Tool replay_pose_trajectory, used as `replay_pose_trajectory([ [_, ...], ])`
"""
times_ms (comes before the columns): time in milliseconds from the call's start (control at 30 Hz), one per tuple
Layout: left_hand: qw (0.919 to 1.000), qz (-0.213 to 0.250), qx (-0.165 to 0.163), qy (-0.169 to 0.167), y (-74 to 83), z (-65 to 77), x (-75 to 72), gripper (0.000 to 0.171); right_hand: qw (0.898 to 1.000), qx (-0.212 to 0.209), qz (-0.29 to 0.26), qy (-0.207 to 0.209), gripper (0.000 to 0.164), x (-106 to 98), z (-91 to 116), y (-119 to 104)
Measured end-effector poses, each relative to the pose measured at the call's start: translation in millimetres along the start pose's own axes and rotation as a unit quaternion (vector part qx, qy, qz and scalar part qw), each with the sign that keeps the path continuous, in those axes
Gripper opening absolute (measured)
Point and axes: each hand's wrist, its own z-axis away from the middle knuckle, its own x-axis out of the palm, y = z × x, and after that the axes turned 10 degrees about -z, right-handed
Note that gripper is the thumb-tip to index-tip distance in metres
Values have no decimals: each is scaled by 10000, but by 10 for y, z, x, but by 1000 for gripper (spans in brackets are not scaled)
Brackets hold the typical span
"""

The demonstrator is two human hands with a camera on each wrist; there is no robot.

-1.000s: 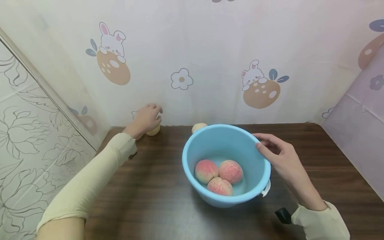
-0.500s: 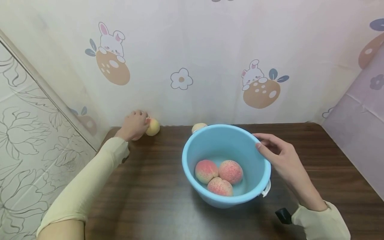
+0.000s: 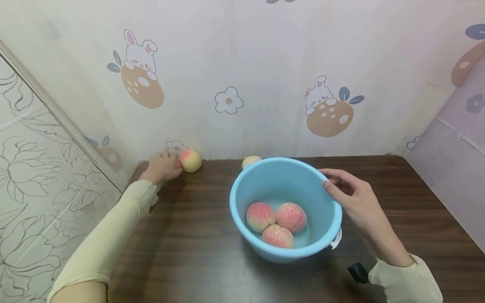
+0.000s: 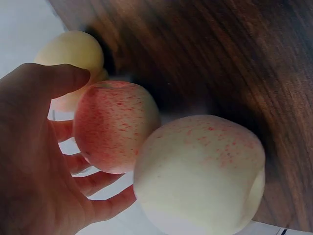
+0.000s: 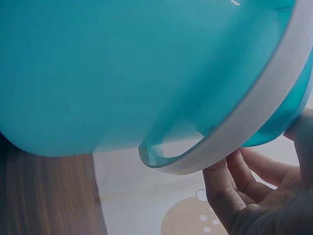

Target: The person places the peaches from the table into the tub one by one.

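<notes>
My left hand point(image 3: 161, 167) is at the back left of the table beside the peaches. In the left wrist view its spread fingers point(image 4: 100, 185) lie along a red-speckled peach point(image 4: 115, 127), their tips partly hidden, and the thumb reaches across in front of a yellow peach point(image 4: 73, 51). A pale peach point(image 4: 200, 176) stands on the near side. The head view shows the yellow peach just right of the hand. With thumb and fingers, my right hand point(image 3: 354, 198) grips the rim of a light blue bucket point(image 3: 236, 219). Inside lie three pink peaches point(image 3: 278, 235).
Everything stands on a dark wood table point(image 3: 189, 252) against a patterned wall cloth point(image 3: 265, 50). Behind the bucket's left rim shows a pale rounded thing point(image 3: 251, 160), mostly hidden. A white handle point(image 5: 254, 103) hangs at the bucket's side.
My left hand has moved left and down, past the yellow peach, which is now uncovered in the head view. The right hand and the bucket have stayed in place.
</notes>
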Motion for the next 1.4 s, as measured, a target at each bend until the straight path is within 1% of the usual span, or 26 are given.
replay_pose_trajectory([
  [67,9998,173,-59,-75,19,12,-8,69,10000,14,32,15,40,-6,0,-3],
  [200,9991,408,-108,-92,85,58,-51,56,10000,48,21,36,40,-10,1,-3],
  [300,9987,506,-97,-46,54,34,4,51,10000,70,-9,31,40,-2,0,3],
  [400,9980,631,-85,-23,24,22,46,52,10000,51,-12,17,40,3,-4,6],
  [600,9963,853,16,16,-8,39,43,56,10000,9,15,29,40,-6,-3,0],
  [733,9959,894,26,100,-11,55,34,54,10000,38,-15,30,40,0,0,-1],
  [867,9964,829,58,191,-12,88,6,49,10000,62,-43,28,41,9,5,-1],
  [933,9964,838,45,149,-11,109,-18,48,10000,48,-10,5,40,6,0,-3],
  [1100,9961,875,-41,67,-6,178,-103,55,10000,19,52,-56,38,0,-15,-6],
  [1233,9962,835,25,249,10,195,-163,56,10000,27,63,-41,39,-4,-13,-6],
  [1400,9953,861,116,428,35,173,-201,58,10000,64,16,-56,40,-11,-6,-8],
])
